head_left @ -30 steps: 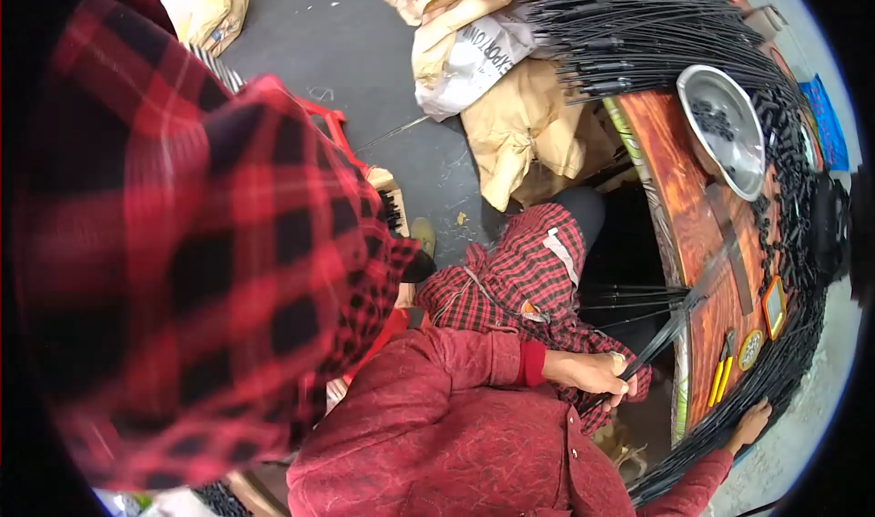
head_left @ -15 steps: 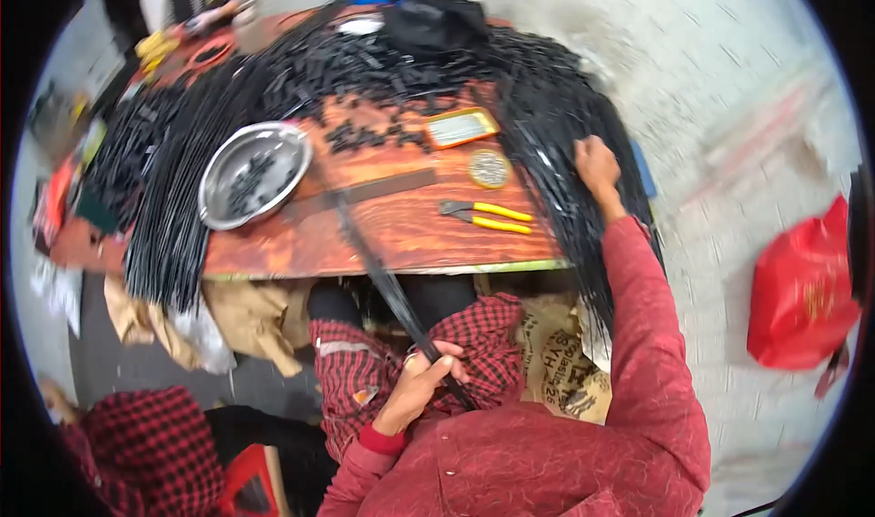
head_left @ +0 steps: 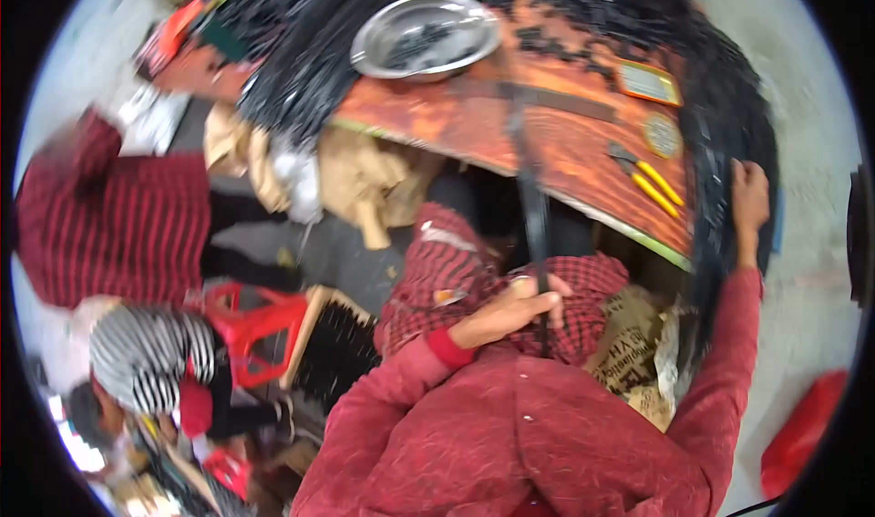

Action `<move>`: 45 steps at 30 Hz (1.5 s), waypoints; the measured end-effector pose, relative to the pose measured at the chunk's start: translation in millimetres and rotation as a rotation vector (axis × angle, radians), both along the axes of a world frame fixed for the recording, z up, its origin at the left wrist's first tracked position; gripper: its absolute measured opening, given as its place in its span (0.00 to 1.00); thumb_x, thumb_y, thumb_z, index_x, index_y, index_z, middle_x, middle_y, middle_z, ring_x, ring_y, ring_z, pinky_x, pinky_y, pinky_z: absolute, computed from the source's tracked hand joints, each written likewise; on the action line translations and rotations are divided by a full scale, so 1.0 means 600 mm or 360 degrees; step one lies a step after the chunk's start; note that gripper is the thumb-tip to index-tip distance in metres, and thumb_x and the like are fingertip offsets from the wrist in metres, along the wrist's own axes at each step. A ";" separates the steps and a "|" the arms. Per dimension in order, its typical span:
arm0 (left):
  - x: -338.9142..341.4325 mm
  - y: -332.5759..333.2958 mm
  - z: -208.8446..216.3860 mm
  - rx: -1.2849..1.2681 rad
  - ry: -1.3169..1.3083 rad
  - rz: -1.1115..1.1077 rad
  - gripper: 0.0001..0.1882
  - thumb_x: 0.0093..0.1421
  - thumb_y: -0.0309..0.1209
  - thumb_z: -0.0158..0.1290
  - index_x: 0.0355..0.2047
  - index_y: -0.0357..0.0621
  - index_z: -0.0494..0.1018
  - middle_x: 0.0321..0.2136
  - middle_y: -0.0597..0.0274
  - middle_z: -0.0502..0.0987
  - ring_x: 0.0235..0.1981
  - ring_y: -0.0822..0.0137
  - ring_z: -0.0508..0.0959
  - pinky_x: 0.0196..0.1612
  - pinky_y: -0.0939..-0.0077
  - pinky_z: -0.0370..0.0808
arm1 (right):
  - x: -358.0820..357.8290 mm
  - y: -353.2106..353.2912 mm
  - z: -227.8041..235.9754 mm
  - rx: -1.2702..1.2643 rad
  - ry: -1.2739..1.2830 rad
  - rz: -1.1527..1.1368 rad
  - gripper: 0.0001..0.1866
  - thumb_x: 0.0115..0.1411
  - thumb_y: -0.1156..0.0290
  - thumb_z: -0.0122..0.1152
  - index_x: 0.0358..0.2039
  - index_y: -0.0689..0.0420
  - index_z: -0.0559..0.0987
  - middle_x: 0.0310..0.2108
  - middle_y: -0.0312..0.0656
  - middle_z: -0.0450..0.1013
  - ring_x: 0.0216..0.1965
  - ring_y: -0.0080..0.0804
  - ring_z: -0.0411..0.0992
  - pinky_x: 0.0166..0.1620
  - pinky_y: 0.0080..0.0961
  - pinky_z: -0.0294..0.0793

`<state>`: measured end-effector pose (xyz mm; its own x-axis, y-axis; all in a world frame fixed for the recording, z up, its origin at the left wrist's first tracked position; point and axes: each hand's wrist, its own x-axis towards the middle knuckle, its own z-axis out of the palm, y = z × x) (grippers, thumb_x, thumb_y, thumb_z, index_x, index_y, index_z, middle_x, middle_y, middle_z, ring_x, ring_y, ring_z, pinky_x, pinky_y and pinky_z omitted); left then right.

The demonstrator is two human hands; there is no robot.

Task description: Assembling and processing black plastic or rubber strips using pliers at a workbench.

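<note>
My left hand (head_left: 521, 309) is closed round a bundle of long thin black strips (head_left: 533, 211). The bundle runs from my lap up across the table's edge, its far end smeared by motion. My right hand (head_left: 750, 193) is at the outer side of a heap of long black strips (head_left: 715, 143) that hangs over the table's right side. Its fingers look curled, and what they hold, if anything, is not visible. Yellow-handled cutting pliers (head_left: 649, 180) lie on the reddish wooden table (head_left: 437, 116), left of that heap.
A metal bowl (head_left: 365, 56) holds small black pieces. Nearby are a flat dark bar (head_left: 565, 102), an orange-rimmed tray (head_left: 649, 81) and a round tin (head_left: 662, 136). People in a checked top (head_left: 118, 225) and a striped top (head_left: 150, 348) are at left, beside a red stool (head_left: 246, 330).
My view has swung left, so the table sits further up and right, and people at left show more. My left hand still grips the bundle; my right hand stays by the heap.
</note>
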<state>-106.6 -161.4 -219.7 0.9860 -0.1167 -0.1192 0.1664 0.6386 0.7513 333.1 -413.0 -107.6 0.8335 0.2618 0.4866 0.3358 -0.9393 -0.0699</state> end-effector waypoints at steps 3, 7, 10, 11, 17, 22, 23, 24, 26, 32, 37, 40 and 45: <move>-0.009 0.002 -0.002 0.0057 0.0114 0.0037 0.13 0.74 0.33 0.44 0.52 0.39 0.69 0.32 0.64 0.77 0.37 0.70 0.79 0.44 0.73 0.75 | -0.043 0.057 0.005 0.0148 0.0038 0.0345 0.15 0.69 0.56 0.59 0.46 0.54 0.81 0.39 0.43 0.79 0.40 0.39 0.78 0.45 0.31 0.75; -0.022 0.009 -0.003 0.0006 0.0142 0.0062 0.12 0.72 0.33 0.44 0.50 0.40 0.69 0.31 0.65 0.77 0.35 0.72 0.79 0.40 0.75 0.72 | -0.188 0.190 0.028 0.0071 0.0085 0.0775 0.10 0.69 0.66 0.58 0.45 0.58 0.79 0.40 0.44 0.77 0.37 0.38 0.77 0.43 0.29 0.75; -0.023 0.007 -0.011 0.0032 0.0071 0.0088 0.12 0.70 0.32 0.43 0.50 0.40 0.70 0.28 0.64 0.78 0.33 0.73 0.78 0.37 0.76 0.71 | -0.203 0.223 0.028 -0.0256 0.0059 0.0819 0.10 0.68 0.68 0.58 0.45 0.59 0.77 0.41 0.44 0.75 0.38 0.42 0.76 0.42 0.31 0.75; -0.025 0.013 -0.005 0.0027 0.0054 0.0085 0.12 0.70 0.32 0.44 0.49 0.39 0.70 0.28 0.64 0.78 0.33 0.72 0.78 0.37 0.76 0.71 | -0.196 0.226 0.019 -0.0237 0.0026 0.0864 0.09 0.68 0.68 0.58 0.44 0.59 0.77 0.40 0.44 0.75 0.38 0.42 0.76 0.42 0.31 0.75; -0.025 0.011 -0.016 -0.0148 -0.0041 0.0157 0.12 0.70 0.30 0.46 0.48 0.35 0.70 0.29 0.60 0.79 0.35 0.69 0.79 0.40 0.71 0.76 | -0.268 0.274 0.031 0.0276 0.0869 0.1064 0.14 0.73 0.65 0.53 0.35 0.63 0.75 0.27 0.37 0.68 0.31 0.23 0.65 0.36 0.23 0.66; -0.033 0.009 -0.014 -0.0140 0.0061 0.0122 0.11 0.70 0.30 0.47 0.47 0.36 0.71 0.30 0.59 0.80 0.32 0.69 0.79 0.37 0.74 0.74 | -0.403 0.307 0.021 0.0000 0.2149 0.1232 0.18 0.70 0.63 0.54 0.35 0.69 0.79 0.28 0.42 0.78 0.30 0.29 0.75 0.37 0.27 0.75; -0.027 0.002 -0.018 -0.0061 0.0041 0.0123 0.11 0.70 0.31 0.47 0.46 0.36 0.71 0.29 0.60 0.80 0.31 0.69 0.79 0.34 0.74 0.72 | -0.426 0.307 0.011 0.0029 0.2170 0.1236 0.19 0.70 0.61 0.54 0.38 0.69 0.79 0.29 0.42 0.78 0.32 0.29 0.75 0.38 0.26 0.75; -0.025 -0.004 -0.022 -0.0053 0.0034 0.0108 0.12 0.70 0.33 0.47 0.45 0.36 0.71 0.28 0.60 0.81 0.30 0.69 0.80 0.33 0.74 0.71 | -0.438 0.302 -0.013 0.0035 0.2178 0.1292 0.22 0.71 0.58 0.54 0.39 0.68 0.79 0.31 0.42 0.78 0.35 0.29 0.76 0.41 0.27 0.75; -0.025 -0.006 -0.020 0.0013 0.0009 0.0090 0.13 0.70 0.34 0.46 0.46 0.36 0.72 0.28 0.60 0.81 0.30 0.69 0.80 0.33 0.75 0.71 | -0.438 0.295 -0.069 0.0047 0.2312 0.1432 0.25 0.72 0.51 0.52 0.48 0.64 0.76 0.37 0.41 0.79 0.37 0.27 0.77 0.40 0.24 0.75; -0.040 -0.004 -0.016 0.0043 0.0055 0.0077 0.19 0.72 0.39 0.45 0.38 0.33 0.76 0.30 0.60 0.83 0.32 0.68 0.80 0.32 0.75 0.72 | -0.524 0.338 -0.125 0.1666 0.3000 0.0796 0.19 0.74 0.51 0.50 0.48 0.55 0.74 0.22 0.27 0.62 0.24 0.18 0.61 0.29 0.19 0.64; -0.103 0.057 0.009 0.0920 0.0017 0.0134 0.26 0.69 0.46 0.52 0.53 0.33 0.76 0.45 0.53 0.82 0.41 0.66 0.81 0.45 0.71 0.80 | -0.521 0.353 -0.109 0.1686 0.3039 0.0748 0.13 0.76 0.56 0.46 0.39 0.51 0.72 0.20 0.23 0.53 0.18 0.13 0.49 0.24 0.15 0.54; -0.235 0.133 -0.006 0.0325 0.0040 0.0215 0.27 0.70 0.45 0.52 0.58 0.35 0.73 0.49 0.54 0.82 0.48 0.66 0.81 0.51 0.73 0.79 | -0.515 0.340 -0.099 0.1733 0.2945 0.0658 0.13 0.76 0.57 0.46 0.40 0.51 0.72 0.20 0.23 0.53 0.19 0.12 0.50 0.23 0.14 0.52; -0.507 0.182 -0.160 -0.0374 0.0272 0.1447 0.31 0.71 0.47 0.50 0.65 0.37 0.64 0.55 0.47 0.77 0.52 0.56 0.80 0.56 0.63 0.78 | -0.512 0.339 -0.099 0.1619 0.2964 0.0691 0.12 0.76 0.58 0.46 0.41 0.51 0.73 0.20 0.23 0.54 0.19 0.11 0.50 0.22 0.13 0.53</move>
<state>-410.8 -52.5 -315.8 0.6822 0.6466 -0.3414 -0.3725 0.7091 0.5986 26.0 -209.5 -166.9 0.3588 0.7606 -0.5411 -0.5687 -0.2815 -0.7729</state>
